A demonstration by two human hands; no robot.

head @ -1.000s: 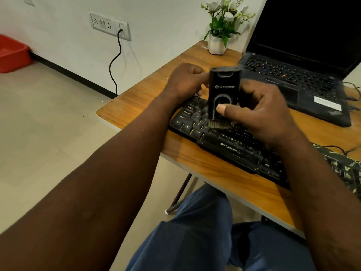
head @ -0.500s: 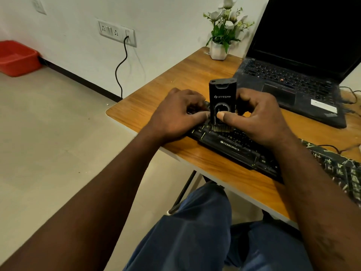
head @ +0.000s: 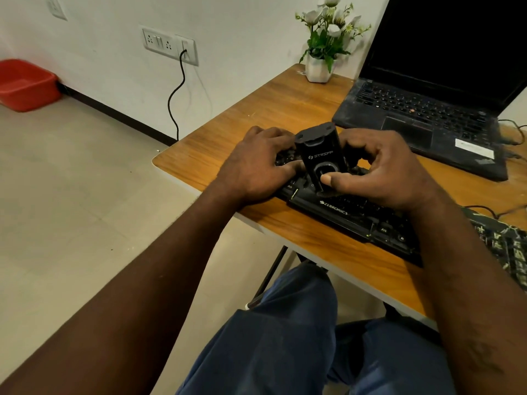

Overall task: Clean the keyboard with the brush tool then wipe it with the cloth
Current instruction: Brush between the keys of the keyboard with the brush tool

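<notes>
— Where is the brush tool?

— The black brush tool (head: 319, 155) stands nearly upright on the black keyboard (head: 350, 215), its top tipped a little away from the person and its lower end down among the keys near the keyboard's left end. The bristles are hidden behind the thumb.

— And who holds it?

— The right hand (head: 382, 172). Its grip is pinched on the brush tool: the thumb lies across the oval recess on the near face, pressing toward the left, and the curled fingers wrap the far side. The wrist is bent, with the forearm running in from the lower right over the keyboard's right half.

— What about the other hand?

— The left hand (head: 256, 166) lies palm down on the keyboard's left end, fingers bent and resting on the keys, the fingertips just beside the brush tool's left edge. Its grip closes on nothing; it presses flat on the keyboard. That forearm reaches in long from the lower left.

— Where does the keyboard sit?

— Slantwise along the near edge of the wooden table (head: 256, 115). An open laptop (head: 427, 109) stands behind it, and a small white pot of flowers (head: 322, 55) is at the far corner.

— And the cloth?

— A dark patterned fabric (head: 507, 240) lies at the right edge of the table, touching the keyboard's right end; I cannot tell whether that is the cloth.
</notes>
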